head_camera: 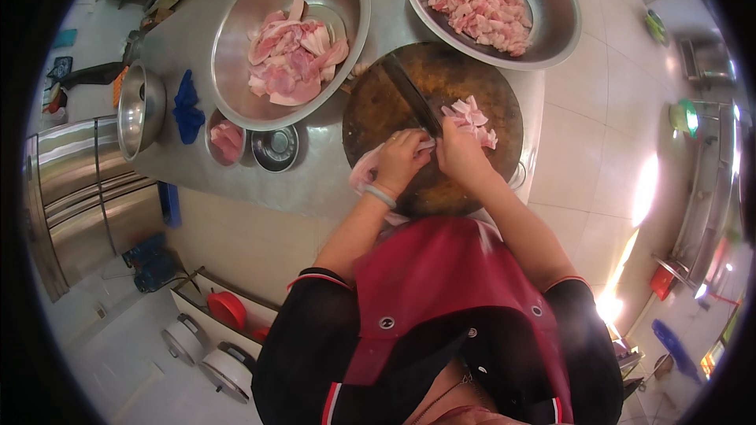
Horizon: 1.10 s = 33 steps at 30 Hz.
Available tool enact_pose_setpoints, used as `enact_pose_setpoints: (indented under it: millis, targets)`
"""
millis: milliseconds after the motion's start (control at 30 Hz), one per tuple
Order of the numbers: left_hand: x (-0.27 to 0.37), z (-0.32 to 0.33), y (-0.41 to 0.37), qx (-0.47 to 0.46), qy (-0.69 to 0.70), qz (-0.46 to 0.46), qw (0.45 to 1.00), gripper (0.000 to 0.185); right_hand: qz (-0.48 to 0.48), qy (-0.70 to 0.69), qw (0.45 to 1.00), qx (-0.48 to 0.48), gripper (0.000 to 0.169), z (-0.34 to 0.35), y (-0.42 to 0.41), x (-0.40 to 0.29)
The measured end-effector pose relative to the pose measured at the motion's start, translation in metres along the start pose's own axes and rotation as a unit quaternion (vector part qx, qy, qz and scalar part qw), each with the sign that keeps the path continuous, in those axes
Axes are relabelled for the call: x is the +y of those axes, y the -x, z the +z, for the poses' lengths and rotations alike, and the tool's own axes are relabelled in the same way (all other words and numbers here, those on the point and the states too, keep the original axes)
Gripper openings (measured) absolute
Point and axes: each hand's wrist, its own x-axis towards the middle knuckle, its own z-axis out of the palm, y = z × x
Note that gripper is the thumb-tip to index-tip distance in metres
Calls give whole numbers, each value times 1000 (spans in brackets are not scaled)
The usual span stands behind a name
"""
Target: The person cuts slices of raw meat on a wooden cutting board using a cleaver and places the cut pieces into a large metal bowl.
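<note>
A round wooden chopping block (pixel 496 88) sits at the table's front right. My right hand (pixel 460 147) grips the handle end of a kitchen knife (pixel 410 91), whose dark blade slants away to the upper left over the block. Just left of the blade, my left hand (pixel 401 156) holds a strip of raw, pale pink meat (pixel 365 170) with its fingers curled. The strip trails below that hand to the block's left edge. Beyond my right hand lie several small cut pieces of meat (pixel 469 119). The exact contact of blade and meat is hidden by my fingers.
On the metal table (pixel 319 186), a large steel basin (pixel 227 71) holds big meat pieces. Another steel basin (pixel 555 29) beyond the block holds chopped meat. At left are a small bowl with meat (pixel 225 141), a dark round dish (pixel 275 149), a blue cloth (pixel 188 109) and a steel bowl (pixel 150 109).
</note>
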Motion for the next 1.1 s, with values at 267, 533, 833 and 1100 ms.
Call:
enact_pose_setpoints:
  millis: [267, 533, 833, 1100]
  targets:
    - [1, 1, -6, 29, 32, -73, 996, 25, 68, 11, 998, 0, 43, -41, 82, 20]
    - [13, -18, 3, 22, 15, 24, 999, 34, 42, 54, 997, -36, 30, -82, 77, -19]
    - [1, -2, 10, 32, -5, 15, 999, 24, 49, 71, 991, -105, 21, -78, 116, -22]
    - [-1, 2, 10, 22, -17, 23, 999, 26, 49, 45, 994, -91, 20, -42, 73, -19]
